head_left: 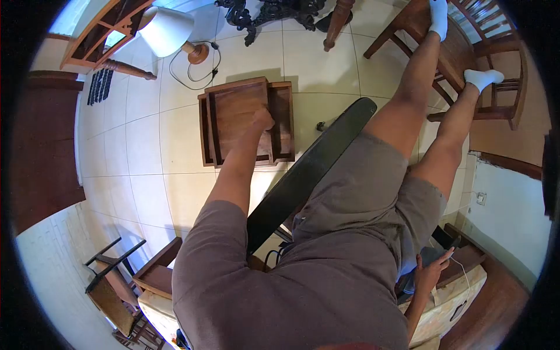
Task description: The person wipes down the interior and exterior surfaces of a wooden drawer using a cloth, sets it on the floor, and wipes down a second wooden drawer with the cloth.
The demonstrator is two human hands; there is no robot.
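On the tiled floor, two shallow wooden drawers lie stacked, the upper drawer [236, 111] overlapping the lower drawer [283, 125]. My left hand [263, 119] is closed at the right edge of the upper one, its fingers curled and partly hidden. Over on the right, my right hand [430, 272] has its fingers apart, beside a grey-blue object [429, 255] on the furniture by my hip. A thin white cable [462, 267] runs close to its fingertips. Whether that hand touches the grey-blue object is hard to tell.
A long black armrest [312, 169] slants beside my thigh. A white-shaded lamp [169, 30] with a looped cord lies at the upper left. My feet rest on a wooden chair [455, 61]. Carved dark furniture [271, 13] stands at the top, an upturned chair [114, 291] lower left.
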